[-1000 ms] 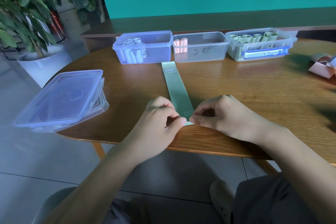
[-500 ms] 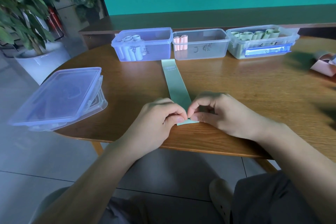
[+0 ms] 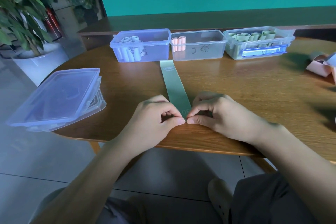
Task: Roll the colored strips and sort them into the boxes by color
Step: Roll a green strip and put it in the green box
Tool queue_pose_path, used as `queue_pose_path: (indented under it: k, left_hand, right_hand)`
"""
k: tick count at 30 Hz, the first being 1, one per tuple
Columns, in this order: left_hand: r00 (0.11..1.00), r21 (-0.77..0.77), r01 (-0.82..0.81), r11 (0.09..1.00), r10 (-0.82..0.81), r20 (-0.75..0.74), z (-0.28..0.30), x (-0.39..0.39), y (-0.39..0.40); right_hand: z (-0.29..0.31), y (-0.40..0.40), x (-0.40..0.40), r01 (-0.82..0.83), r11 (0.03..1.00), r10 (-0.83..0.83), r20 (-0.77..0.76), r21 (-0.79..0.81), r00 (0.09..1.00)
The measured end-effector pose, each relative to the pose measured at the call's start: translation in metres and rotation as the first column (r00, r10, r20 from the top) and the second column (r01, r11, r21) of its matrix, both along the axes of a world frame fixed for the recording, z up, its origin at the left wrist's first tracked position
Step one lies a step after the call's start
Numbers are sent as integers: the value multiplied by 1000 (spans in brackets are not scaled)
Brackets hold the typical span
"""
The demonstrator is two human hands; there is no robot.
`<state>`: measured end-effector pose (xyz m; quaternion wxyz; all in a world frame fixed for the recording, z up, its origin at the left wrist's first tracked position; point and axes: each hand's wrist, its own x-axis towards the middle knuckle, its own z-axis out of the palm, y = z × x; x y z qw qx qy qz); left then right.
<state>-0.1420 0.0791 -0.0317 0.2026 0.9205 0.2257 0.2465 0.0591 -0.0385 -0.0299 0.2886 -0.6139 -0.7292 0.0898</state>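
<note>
A long pale green strip (image 3: 173,83) lies flat on the wooden table (image 3: 245,96), running from my hands toward the boxes. My left hand (image 3: 154,120) and my right hand (image 3: 218,112) pinch its near end between thumbs and forefingers, fingertips almost meeting. Three clear boxes stand in a row at the back: the left box (image 3: 143,45) holds several pale blue rolls, the middle box (image 3: 200,45) holds two pink rolls, and the right box (image 3: 258,43) holds several green rolls.
A stack of clear box lids (image 3: 56,98) sits at the table's left edge. Loose pink and pale strips (image 3: 321,63) lie at the far right. A potted plant (image 3: 27,23) stands on the floor to the left.
The near end of the green strip, which stuck out below my fingers, is now tucked in between my fingertips. Both hands have closed tighter together on it.
</note>
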Motion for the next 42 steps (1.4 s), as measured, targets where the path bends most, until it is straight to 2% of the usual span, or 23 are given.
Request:
queue_pose_path:
  k: [7,12,17,23,29,33,42]
  left_hand:
    - [997,56,-73,996,74,-8,-2,4,2]
    - [994,54,-111,992,110,8,-4,8,6]
    - [999,83,-22,996,18,48,-4,11,4]
    - [998,72,62,995,-63,1,-4,3,6]
    - [999,35,29,999,-30,21,-3,5,7]
    - [999,91,16,996,-19,28,-5,7,9]
    - [998,110,7,994,-14,61,-6,5,8]
  right_hand:
    - [-2,4,-1,17,998,-23,107,53,994]
    - [-4,10,0,107,993,-107,-7,44,994]
    - [-6,17,2,203,979,-204,-52,-27,978]
    - [-9,21,4,219,975,-221,-63,-46,973]
    - [-13,17,1,171,982,-163,-96,86,982]
    - [-10,12,2,94,993,-90,-58,66,994]
    - [-13,16,3,149,985,-145,-43,85,988]
